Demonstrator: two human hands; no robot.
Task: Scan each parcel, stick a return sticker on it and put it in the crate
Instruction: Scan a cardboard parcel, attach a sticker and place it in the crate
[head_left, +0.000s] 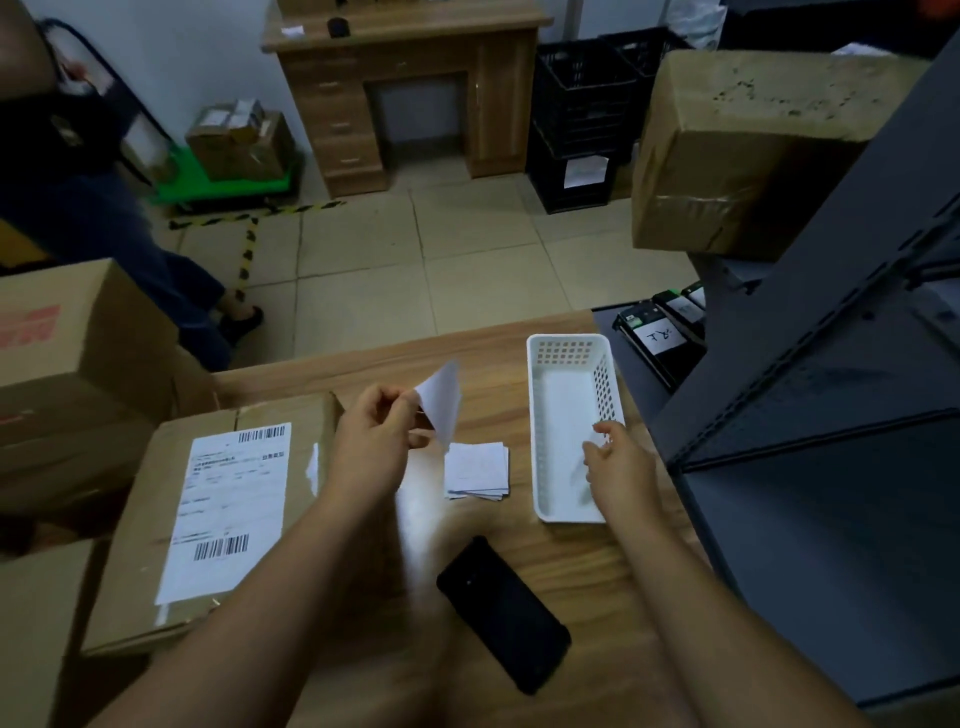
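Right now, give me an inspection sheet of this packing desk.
Surface: wooden desk, partly covered.
Job's things: brown cardboard parcel with white shipping label; stack of white stickers; black handheld scanner lying flat.
Clutter: white perforated plastic basket.
Hands: left hand pinches a white sticker sheet; right hand over the basket, fingers relaxed.
Cables: nothing seen.
Surroundings: black plastic crates, wooden cabinet desk, a person standing left.

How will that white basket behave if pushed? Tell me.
The white basket looks like thin, perforated plastic with nothing inside, so it is probably light and would slide easily on the smooth wooden table. Low and long, it seems unlikely to tip.
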